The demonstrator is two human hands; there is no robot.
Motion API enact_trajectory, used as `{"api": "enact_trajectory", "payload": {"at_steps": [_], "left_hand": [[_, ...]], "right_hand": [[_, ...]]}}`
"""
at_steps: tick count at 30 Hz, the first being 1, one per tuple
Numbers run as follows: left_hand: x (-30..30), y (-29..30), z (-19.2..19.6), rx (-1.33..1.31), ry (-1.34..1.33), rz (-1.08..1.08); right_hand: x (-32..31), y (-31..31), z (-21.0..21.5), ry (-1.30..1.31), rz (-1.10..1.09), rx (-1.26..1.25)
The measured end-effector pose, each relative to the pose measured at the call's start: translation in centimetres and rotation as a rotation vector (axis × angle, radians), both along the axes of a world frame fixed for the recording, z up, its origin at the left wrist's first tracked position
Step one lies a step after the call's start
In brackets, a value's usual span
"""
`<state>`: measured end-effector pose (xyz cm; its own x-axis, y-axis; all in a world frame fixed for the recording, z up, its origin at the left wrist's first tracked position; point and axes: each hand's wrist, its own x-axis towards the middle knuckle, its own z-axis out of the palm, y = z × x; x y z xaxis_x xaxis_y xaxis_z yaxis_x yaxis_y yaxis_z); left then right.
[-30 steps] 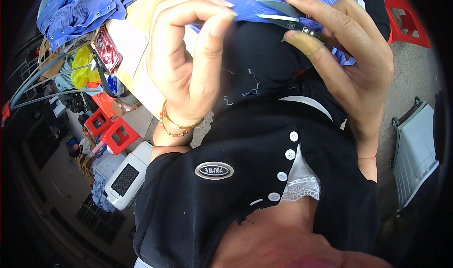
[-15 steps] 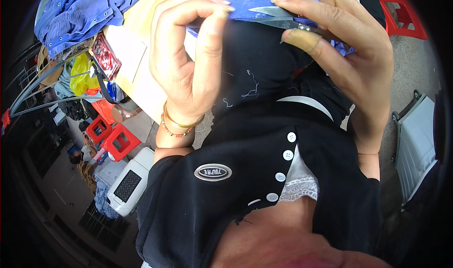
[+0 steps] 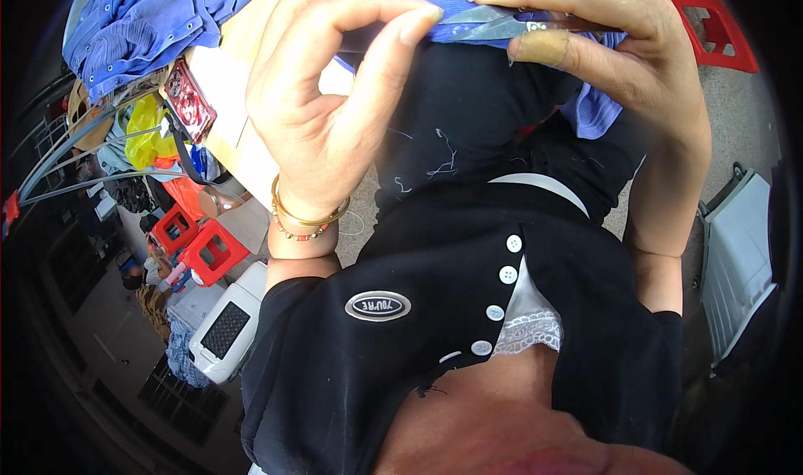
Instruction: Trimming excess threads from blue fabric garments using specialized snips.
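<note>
My right hand grips a pair of thread snips, its index finger above and its bandaged thumb below. The blades point left, a little apart, over a blue ribbed garment. My left hand, with bracelets at the wrist, pinches thumb and index finger together close to the blade tips. Whatever lies between those fingertips is too small to make out. The garment rests across my lap over black trousers, partly hidden behind both hands.
More blue garments with metal eyelets lie on the pale table at the upper left. A red patterned packet is beside them. Red stools and a white bin stand left; another red stool and a grey panel stand right.
My left fingertips have moved right, nearer the snips. My right hand has shifted slightly up, and the blades have come closer together. More of the blue garment shows below my right hand.
</note>
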<state>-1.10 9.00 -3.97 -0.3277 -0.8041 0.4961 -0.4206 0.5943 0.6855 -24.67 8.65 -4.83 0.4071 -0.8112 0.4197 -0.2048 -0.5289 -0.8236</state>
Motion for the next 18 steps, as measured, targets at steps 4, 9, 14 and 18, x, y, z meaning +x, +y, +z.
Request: {"api": "enact_trajectory", "payload": {"at_steps": [4,9,14,18], "left_hand": [[-0.3,-0.4,-0.1,-0.043,0.009,-0.015],[-0.5,-0.2,-0.2,-0.011,0.028,0.012],[-0.2,0.0,-0.6,0.068,0.105,-0.003],[1.5,-0.9,-2.0,0.098,0.301,-0.097]], "right_hand": [[0.0,-0.3,1.1,0.044,0.032,0.010],[-0.3,-0.8,-0.2,0.019,0.064,0.056],[0.0,-0.8,0.4,-0.004,0.068,0.103],[0.1,-0.6,-1.3,-0.087,0.046,0.085]]}}
